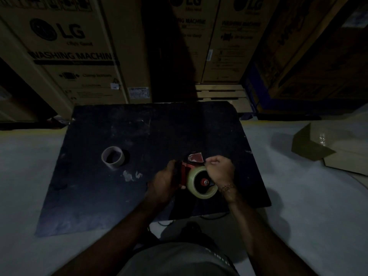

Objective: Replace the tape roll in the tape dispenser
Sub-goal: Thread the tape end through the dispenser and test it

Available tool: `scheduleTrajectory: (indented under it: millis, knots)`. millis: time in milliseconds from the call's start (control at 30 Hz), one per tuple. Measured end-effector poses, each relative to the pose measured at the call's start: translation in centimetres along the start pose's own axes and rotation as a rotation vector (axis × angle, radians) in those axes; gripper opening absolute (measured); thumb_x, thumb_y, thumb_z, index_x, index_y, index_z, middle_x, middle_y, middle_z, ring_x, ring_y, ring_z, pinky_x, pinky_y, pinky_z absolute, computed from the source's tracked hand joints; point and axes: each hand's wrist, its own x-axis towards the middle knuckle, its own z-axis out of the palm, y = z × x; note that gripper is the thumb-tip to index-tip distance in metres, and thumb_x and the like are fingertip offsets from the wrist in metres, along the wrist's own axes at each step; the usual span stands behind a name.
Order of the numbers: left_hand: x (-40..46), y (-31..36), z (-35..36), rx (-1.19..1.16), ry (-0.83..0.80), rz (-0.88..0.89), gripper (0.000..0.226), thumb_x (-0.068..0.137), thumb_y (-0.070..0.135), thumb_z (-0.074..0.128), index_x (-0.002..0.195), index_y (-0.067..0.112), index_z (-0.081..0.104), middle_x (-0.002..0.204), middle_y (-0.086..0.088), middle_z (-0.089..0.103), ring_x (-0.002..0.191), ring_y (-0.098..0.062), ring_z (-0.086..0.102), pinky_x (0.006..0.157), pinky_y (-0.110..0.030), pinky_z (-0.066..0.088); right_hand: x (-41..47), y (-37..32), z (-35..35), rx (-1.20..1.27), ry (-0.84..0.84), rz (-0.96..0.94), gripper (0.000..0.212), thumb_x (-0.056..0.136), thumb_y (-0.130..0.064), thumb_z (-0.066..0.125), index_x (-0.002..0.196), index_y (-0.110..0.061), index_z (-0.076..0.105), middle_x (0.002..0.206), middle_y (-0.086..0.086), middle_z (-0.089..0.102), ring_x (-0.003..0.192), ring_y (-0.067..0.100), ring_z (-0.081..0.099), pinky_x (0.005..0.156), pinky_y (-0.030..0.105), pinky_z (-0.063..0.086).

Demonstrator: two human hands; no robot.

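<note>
A red tape dispenser [191, 162] lies on a black table top [119, 186], right of centre. A full roll of clear tape [196, 181] sits on its red hub. My left hand [166, 179] grips the dispenser's handle side. My right hand [220, 169] is curled just above the roll, its fingertips pinching at the roll's upper edge near the dispenser's front plate; whether a tape end is between them is too dark to tell. An empty cardboard tape core [113, 157] stands on the table to the left, apart from both hands.
Large cardboard washing-machine boxes [75, 56] stand stacked behind the table. A wooden pallet [221, 96] shows at the back. An open cardboard box [326, 148] lies on the pale floor to the right. The scene is dim.
</note>
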Motion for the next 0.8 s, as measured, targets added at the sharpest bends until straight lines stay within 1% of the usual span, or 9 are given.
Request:
scheduleTrajectory:
  millis: [67, 134, 200, 300, 367, 467, 567, 701, 801]
  knots:
    - [-0.2, 0.1, 0.3, 0.033, 0.008, 0.013, 0.089, 0.074, 0.026, 0.09, 0.149, 0.017, 0.042, 0.125, -0.008, 0.073, 0.113, -0.03, 0.07, 0.078, -0.025, 0.046, -0.7, -0.2, 0.0, -0.04, 0.04, -0.039, 0.008, 0.082, -0.009, 0.072, 0.084, -0.013, 0.079, 0.075, -0.003, 0.072, 0.072, 0.012, 0.066, 0.055, 0.01, 0.042]
    - [-0.2, 0.2, 0.5, 0.05, 0.005, 0.02, 0.091, 0.074, 0.028, 0.09, 0.15, 0.018, 0.04, 0.128, -0.009, 0.072, 0.116, -0.032, 0.068, 0.084, -0.029, 0.05, -1.3, -0.5, 0.0, -0.084, 0.077, -0.086, 0.01, 0.08, -0.008, 0.073, 0.076, -0.017, 0.074, 0.068, -0.005, 0.068, 0.065, 0.01, 0.063, 0.052, 0.009, 0.039]
    - [0.0, 0.1, 0.7, 0.07, 0.013, 0.008, 0.088, 0.076, 0.03, 0.088, 0.148, 0.019, 0.04, 0.127, -0.009, 0.072, 0.115, -0.034, 0.069, 0.088, -0.037, 0.055, -1.9, -0.6, 0.1, -0.108, 0.111, -0.127, 0.014, 0.079, -0.008, 0.073, 0.073, -0.02, 0.071, 0.067, -0.005, 0.068, 0.066, 0.012, 0.065, 0.056, 0.014, 0.045]
    - [0.2, -0.2, 1.1, 0.134, 0.065, 0.052, 0.077, 0.078, 0.042, 0.08, 0.14, 0.027, 0.038, 0.116, -0.007, 0.075, 0.104, -0.035, 0.072, 0.083, -0.044, 0.059, -2.9, -0.2, 0.7, -0.092, 0.207, -0.207, 0.013, 0.078, -0.006, 0.071, 0.083, -0.018, 0.07, 0.074, -0.001, 0.071, 0.077, 0.02, 0.068, 0.069, 0.027, 0.053]
    - [0.4, -0.8, 1.7, 0.17, 0.083, 0.069, 0.071, 0.079, 0.046, 0.075, 0.135, 0.029, 0.036, 0.111, -0.005, 0.075, 0.098, -0.035, 0.074, 0.08, -0.047, 0.06, -3.8, -0.2, 0.9, -0.022, 0.277, -0.225, 0.025, 0.077, -0.003, 0.07, 0.094, -0.019, 0.06, 0.072, -0.004, 0.068, 0.08, 0.022, 0.065, 0.073, 0.029, 0.051]
    - [0.5, -1.6, 2.3, 0.222, 0.109, 0.075, 0.064, 0.082, 0.044, 0.073, 0.133, 0.03, 0.038, 0.104, -0.004, 0.076, 0.09, -0.033, 0.075, 0.074, -0.046, 0.06, -4.7, -0.3, 1.0, 0.09, 0.274, -0.144, 0.035, 0.079, 0.001, 0.07, 0.1, -0.017, 0.049, 0.069, -0.009, 0.063, 0.077, 0.022, 0.067, 0.075, 0.03, 0.052]
    - [0.3, -1.9, 3.1, 0.24, 0.106, 0.083, 0.059, 0.085, 0.037, 0.072, 0.131, 0.028, 0.038, 0.103, -0.002, 0.075, 0.088, -0.033, 0.074, 0.075, -0.047, 0.06, -5.3, -0.1, 1.4, 0.115, 0.236, -0.055, 0.035, 0.08, 0.001, 0.071, 0.102, -0.015, 0.05, 0.071, -0.009, 0.066, 0.076, 0.02, 0.068, 0.078, 0.03, 0.053]
    - [0.0, -2.3, 3.9, 0.31, 0.117, 0.059, 0.053, 0.091, 0.04, 0.066, 0.132, 0.025, 0.036, 0.107, -0.004, 0.075, 0.09, -0.033, 0.074, 0.08, -0.047, 0.059, -5.3, -0.1, 1.9, 0.111, 0.2, 0.042, 0.032, 0.078, -0.004, 0.074, 0.102, -0.014, 0.056, 0.074, -0.006, 0.068, 0.073, 0.015, 0.065, 0.082, 0.036, 0.059]
    - [-0.2, -1.6, 4.1, 0.393, 0.137, 0.048, 0.055, 0.097, 0.037, 0.06, 0.139, 0.021, 0.028, 0.118, -0.008, 0.071, 0.097, -0.036, 0.072, 0.085, -0.048, 0.058, -5.9, -0.2, 3.0, 0.078, 0.149, 0.043, 0.032, 0.071, -0.017, 0.073, 0.094, -0.028, 0.055, 0.078, -0.008, 0.069, 0.081, 0.019, 0.068, 0.084, 0.04, 0.06]
